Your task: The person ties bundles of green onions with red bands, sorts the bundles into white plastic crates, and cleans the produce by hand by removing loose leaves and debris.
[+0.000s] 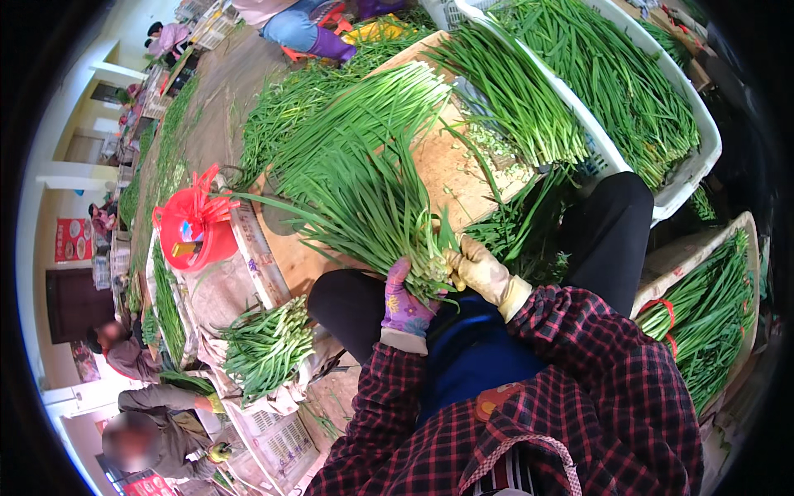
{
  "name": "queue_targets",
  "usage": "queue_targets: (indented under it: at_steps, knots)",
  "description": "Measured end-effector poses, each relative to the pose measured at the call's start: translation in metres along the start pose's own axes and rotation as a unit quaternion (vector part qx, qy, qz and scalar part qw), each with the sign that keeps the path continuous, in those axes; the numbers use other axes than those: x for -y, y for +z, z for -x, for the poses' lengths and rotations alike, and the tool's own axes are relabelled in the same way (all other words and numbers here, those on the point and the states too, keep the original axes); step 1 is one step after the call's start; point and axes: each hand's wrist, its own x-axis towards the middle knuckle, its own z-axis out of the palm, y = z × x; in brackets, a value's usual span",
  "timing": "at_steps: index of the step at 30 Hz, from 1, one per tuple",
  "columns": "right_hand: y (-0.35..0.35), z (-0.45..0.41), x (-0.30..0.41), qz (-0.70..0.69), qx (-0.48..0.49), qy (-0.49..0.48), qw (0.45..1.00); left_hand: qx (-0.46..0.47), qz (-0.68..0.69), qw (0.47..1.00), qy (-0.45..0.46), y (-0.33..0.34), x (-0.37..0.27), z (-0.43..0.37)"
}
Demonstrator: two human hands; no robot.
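My left hand (406,301), in a purple flowered glove, is wrapped around the stem end of a bunch of garlic chives (378,198). The leaves fan out away from me over a wooden board (456,177). At the pale stem ends, my right hand (482,270) in a cream glove has its fingers bent against the stalks; whether it pinches any is hidden. A trimmed pile of chives (372,111) lies across the board's far left part. Another pile (515,93) rests at its right, with chopped stem bits (490,139) beside it.
A large white crate (707,139) of chives stands at right, and another crate (753,273) holds red-banded bunches. Left are a red basket (205,248) with red ties and a yellow-handled tool, and a loose chive heap (270,350). A gloved co-worker (177,428) sits at lower left.
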Motion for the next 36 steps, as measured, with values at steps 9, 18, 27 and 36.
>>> queue_targets:
  at_steps: [9,18,27,36]
  knots:
    - [-0.005,0.039,0.006,0.424,0.01,-0.195,0.885,0.042,0.001,0.99,0.135,0.04,-0.012,0.007]
    - [-0.043,0.06,0.072,0.585,0.029,0.041,0.81,0.133,-0.019,0.981,0.138,0.038,-0.026,0.012]
    - [-0.045,0.0,0.016,0.761,-0.12,-0.052,0.636,0.145,-0.04,0.974,0.171,0.046,-0.023,0.007]
    - [-0.037,0.072,0.132,0.328,-0.375,-0.285,0.819,0.197,-0.011,0.964,0.18,0.046,-0.027,0.006]
